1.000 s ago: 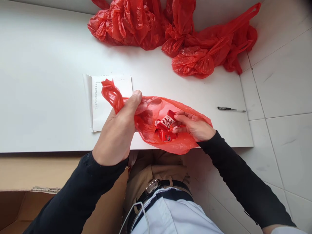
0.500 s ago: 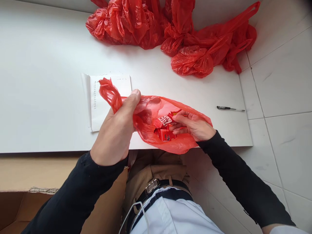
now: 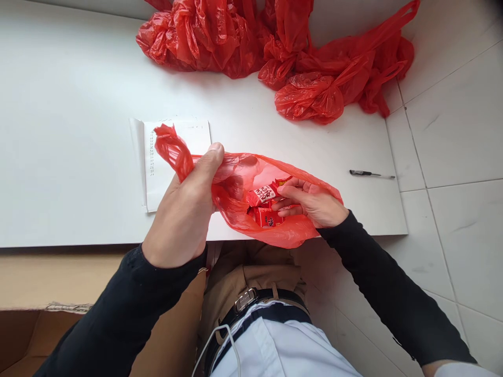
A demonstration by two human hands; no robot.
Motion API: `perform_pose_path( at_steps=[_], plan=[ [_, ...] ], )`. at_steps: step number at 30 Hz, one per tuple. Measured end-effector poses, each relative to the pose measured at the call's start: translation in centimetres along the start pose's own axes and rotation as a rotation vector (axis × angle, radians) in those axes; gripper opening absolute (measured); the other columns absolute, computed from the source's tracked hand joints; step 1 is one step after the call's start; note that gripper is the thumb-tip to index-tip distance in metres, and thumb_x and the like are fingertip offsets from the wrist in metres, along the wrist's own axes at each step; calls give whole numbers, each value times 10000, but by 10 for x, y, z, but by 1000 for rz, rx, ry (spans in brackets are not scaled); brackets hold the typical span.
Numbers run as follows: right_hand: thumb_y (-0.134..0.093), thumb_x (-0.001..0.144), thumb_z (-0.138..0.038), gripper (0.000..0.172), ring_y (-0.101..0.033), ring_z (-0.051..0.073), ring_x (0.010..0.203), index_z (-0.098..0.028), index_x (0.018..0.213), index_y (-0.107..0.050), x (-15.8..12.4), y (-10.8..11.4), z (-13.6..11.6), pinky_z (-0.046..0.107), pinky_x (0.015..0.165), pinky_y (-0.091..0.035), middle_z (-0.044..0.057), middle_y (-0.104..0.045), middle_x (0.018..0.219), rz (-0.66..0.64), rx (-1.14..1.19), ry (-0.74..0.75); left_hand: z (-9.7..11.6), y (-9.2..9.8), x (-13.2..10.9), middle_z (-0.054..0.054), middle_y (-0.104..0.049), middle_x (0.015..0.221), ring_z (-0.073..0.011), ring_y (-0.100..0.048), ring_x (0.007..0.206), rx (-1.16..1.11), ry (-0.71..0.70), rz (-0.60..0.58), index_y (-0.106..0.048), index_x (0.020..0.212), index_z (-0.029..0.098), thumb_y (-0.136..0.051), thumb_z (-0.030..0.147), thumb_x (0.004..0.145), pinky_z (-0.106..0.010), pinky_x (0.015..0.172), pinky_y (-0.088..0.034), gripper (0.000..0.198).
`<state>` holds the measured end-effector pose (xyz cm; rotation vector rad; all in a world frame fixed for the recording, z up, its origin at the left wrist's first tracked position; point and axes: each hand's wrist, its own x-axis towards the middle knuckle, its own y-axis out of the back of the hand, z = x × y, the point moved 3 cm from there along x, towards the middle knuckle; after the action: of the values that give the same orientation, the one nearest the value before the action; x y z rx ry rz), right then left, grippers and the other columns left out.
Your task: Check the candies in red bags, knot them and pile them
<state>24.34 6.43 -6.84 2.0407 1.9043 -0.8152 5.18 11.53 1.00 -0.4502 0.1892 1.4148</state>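
Observation:
My left hand (image 3: 186,207) grips the handle end of a thin red plastic bag (image 3: 275,235) and draws it to the left, with the twisted handle sticking up past the thumb. Inside the bag's wide mouth is my right hand (image 3: 310,201), its fingers curled and thumb tip on a small red wrapped packet (image 3: 261,196) with white and yellow print. Another red packet (image 3: 268,217) lies just below it in the bag. The fingertips are partly hidden among the wrappers.
Several knotted red plastic bags (image 3: 212,39) lie along the back of the white table (image 3: 70,146). A notebook (image 3: 188,136) with handwritten figures lies left of centre, and a pen (image 3: 365,173) to the right. A cardboard box (image 3: 58,275) stands below the table's front edge.
My left hand has shifted slightly left, carrying the bag's handle with it. My right hand stays almost still at the packets.

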Motion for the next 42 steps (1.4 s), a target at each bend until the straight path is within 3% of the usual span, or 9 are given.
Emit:
perform_pose_path(
  at_steps=[6, 10, 13, 18, 42],
  plan=[
    [-833, 776, -380, 297, -737, 175, 789, -179, 872, -637, 1, -1, 1, 280, 694, -630, 16, -699, 807, 2, 6, 34, 0, 0, 0, -89, -752, 932, -334, -681, 1090, 9, 10, 18, -721, 808, 185, -673, 470, 875, -424, 896, -587, 297],
    [-853, 742, -373, 367, -706, 171, 865, -198, 1009, -671, 3, -1, 3, 342, 800, -624, 30, -706, 948, -17, 14, 73, -1, 1, 1, -78, -739, 869, -321, -687, 1061, 10, 6, 26, -704, 785, 187, -670, 450, 879, -400, 864, -590, 281],
    [-839, 761, -382, 269, -663, 153, 906, -197, 881, -686, 5, 0, 5, 304, 827, -591, 28, -682, 978, -34, -16, 160, -2, 3, 2, -61, -720, 805, -292, -698, 1007, 18, -10, 37, -702, 776, 186, -654, 416, 891, -346, 795, -589, 262],
    [-795, 811, -449, 284, -578, 127, 798, -202, 768, -662, 7, 2, 6, 246, 686, -535, 12, -612, 854, 1, -70, 284, -3, 4, 3, -44, -709, 767, -246, -700, 925, 37, 4, 12, -719, 804, 190, -643, 437, 897, -305, 725, -577, 274],
    [-880, 729, -394, 302, -598, 129, 837, -209, 787, -649, 10, 6, 9, 253, 726, -592, -2, -575, 877, -116, 171, 168, -2, 6, 1, -31, -764, 849, -202, -716, 861, 16, 7, -21, -707, 793, 195, -627, 432, 922, -271, 712, -559, 281]
  ],
)
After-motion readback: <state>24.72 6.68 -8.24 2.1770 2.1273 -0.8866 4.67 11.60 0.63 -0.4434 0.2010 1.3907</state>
